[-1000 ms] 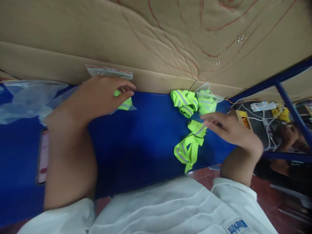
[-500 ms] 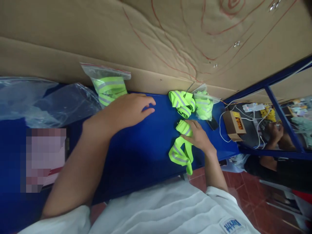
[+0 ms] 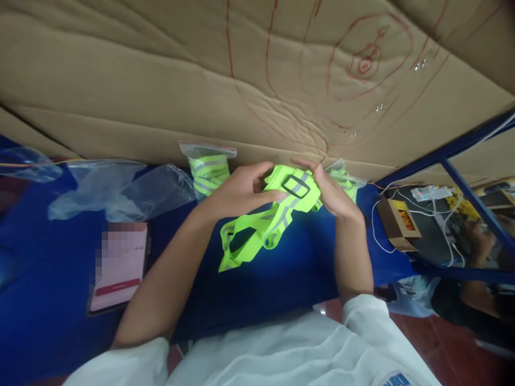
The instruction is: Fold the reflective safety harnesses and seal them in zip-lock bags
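Dim, soft light, slight blur, dark shadow on the blue tabletop (image 3: 253, 287), stretched edges.

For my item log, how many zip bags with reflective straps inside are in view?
2: one zip bag by the cardboard, beyond the left hand; another zip bag beyond the right hand, partly hidden by it. The hands may hide more.

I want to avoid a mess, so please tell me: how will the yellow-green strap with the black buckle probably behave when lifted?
The strap is probably floppy: its trailing loops bend and twist below the left hand. It seems likely light for its size, being a thin, flat band. Those open loops might also tangle when pulled.
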Demonstrator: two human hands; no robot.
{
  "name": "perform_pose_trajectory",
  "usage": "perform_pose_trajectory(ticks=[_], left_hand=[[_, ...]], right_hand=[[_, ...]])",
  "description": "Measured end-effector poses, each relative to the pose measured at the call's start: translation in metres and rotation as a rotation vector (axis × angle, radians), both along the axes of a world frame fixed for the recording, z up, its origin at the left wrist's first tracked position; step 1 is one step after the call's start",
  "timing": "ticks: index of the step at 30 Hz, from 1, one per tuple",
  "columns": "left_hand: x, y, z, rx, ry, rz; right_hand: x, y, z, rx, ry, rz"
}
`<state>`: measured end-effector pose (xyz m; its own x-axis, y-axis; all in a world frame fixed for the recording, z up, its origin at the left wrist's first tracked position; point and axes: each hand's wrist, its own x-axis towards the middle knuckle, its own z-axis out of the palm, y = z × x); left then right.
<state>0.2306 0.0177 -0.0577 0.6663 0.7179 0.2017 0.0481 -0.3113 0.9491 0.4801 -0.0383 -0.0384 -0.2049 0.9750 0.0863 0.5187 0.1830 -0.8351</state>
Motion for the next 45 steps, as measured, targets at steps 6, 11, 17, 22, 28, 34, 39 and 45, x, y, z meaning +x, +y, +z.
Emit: perform_pose_trajectory(ticks=[6,11,17,22,28,34,39,45], left_hand=[[0.006,0.004,0.002,-0.385,-0.23,0.191],[0.003,0.0,0.014,-0.383,-0.202,0.189],[-0.009,-0.001,0.018,0.049,-0.19,0.287],[0.004,-0.004,0.009,0.052,-0.266,0.193],[0.012,-0.006,0.008,-0.009,-0.256,0.293],[0.012,-0.008,0.008,0.004,-0.137,0.331],[0.01,-0.008,0.008,0.039,-0.113,0.233],[0.002,-0.002,0.007,0.104,-0.144,0.135]], right_hand=[[-0.018,0.006,0.02,0.378,-0.172,0.174],[-0.027,0.007,0.02,0.482,-0.195,0.141],[-0.031,0.007,0.014,0.249,0.181,-0.085],[-0.043,0.009,0.005,-0.051,0.436,-0.133],[-0.035,0.01,0.006,0.271,0.154,-0.213],[-0.032,-0.004,0.022,0.495,-0.146,0.109],[-0.038,-0.004,0.02,0.399,0.091,-0.157],[-0.039,0.005,0.01,0.062,0.411,-0.142]])
